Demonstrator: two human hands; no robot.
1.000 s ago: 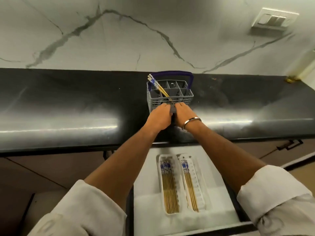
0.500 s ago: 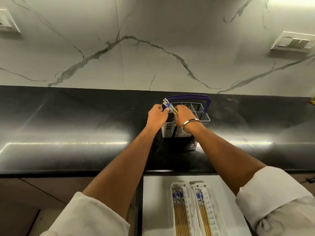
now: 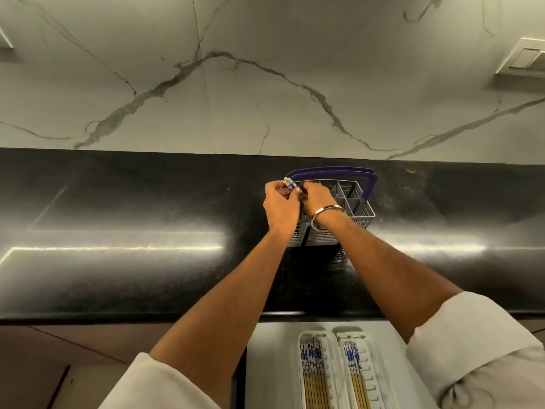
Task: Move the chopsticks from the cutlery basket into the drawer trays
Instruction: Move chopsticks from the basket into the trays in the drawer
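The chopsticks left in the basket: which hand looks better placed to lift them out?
Probably the left hand: its fingers already close around the chopsticks at the cutlery basket's left end. The right hand touches them too, reaching across.

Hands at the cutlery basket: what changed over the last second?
Both hands rose from the basket's front wall to its rim; left hand and right hand now pinch the chopsticks there. Basket stays put on the counter, drawer trays unchanged.

Glossy black stone counter [image 3: 118,219], grey perforated plastic basket [image 3: 358,202], veined marble wall [image 3: 265,84].
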